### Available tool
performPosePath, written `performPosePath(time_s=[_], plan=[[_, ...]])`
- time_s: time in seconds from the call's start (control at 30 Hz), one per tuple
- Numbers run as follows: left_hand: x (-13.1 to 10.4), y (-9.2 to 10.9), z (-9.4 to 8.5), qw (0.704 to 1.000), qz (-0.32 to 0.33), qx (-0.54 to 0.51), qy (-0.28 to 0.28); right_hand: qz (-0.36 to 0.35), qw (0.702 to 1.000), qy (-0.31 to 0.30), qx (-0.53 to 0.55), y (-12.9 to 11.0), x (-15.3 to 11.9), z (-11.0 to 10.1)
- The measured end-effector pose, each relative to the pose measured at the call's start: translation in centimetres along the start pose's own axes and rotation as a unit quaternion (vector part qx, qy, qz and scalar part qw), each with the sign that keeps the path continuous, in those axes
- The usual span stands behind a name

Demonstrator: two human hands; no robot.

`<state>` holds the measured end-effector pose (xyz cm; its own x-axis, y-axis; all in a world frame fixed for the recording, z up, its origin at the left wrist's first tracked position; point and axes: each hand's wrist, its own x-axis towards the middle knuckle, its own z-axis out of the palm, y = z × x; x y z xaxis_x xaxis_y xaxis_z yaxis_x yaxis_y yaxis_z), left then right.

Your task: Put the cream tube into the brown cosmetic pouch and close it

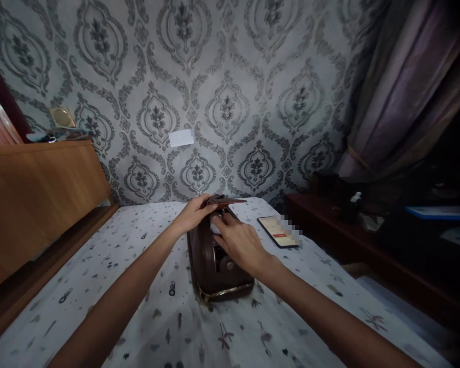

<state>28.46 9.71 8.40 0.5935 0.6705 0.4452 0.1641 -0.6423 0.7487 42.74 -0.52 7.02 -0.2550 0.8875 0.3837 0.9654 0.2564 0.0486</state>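
Note:
A dark brown bag (200, 266) with gold-coloured zips lies on the patterned bedsheet. At its far end my left hand (194, 212) is closed on the raised bag flap (224, 202), thumb below it. My right hand (242, 244) reaches into the bag's opening with its fingers bent inward. Beside those fingertips shows a small pale item (215, 224), partly covered, whose kind I cannot make out. A round snap button (230, 265) sits just under the right hand. The bag's inside is mostly dark and hidden.
A smartphone (278, 234) with a lit screen lies right of the bag. Wooden furniture (42, 199) borders the bed on the left, a dark reddish shelf (329, 225) on the right. Behind stands a wallpapered wall (226, 107); a curtain (398, 92) hangs at the right.

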Motion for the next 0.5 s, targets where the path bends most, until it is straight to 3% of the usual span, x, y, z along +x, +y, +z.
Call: performPosePath(time_s=[0.2,0.5], plan=[[0.0,0.1,-0.1,1.0,0.004,0.021,0.003,0.025,0.999,-0.03,-0.029,-0.4,1.2,-0.1],[-0.1,0.2,0.0,0.999,0.003,0.033,0.011,0.019,0.998,0.047,0.028,0.7,0.5,2.2]])
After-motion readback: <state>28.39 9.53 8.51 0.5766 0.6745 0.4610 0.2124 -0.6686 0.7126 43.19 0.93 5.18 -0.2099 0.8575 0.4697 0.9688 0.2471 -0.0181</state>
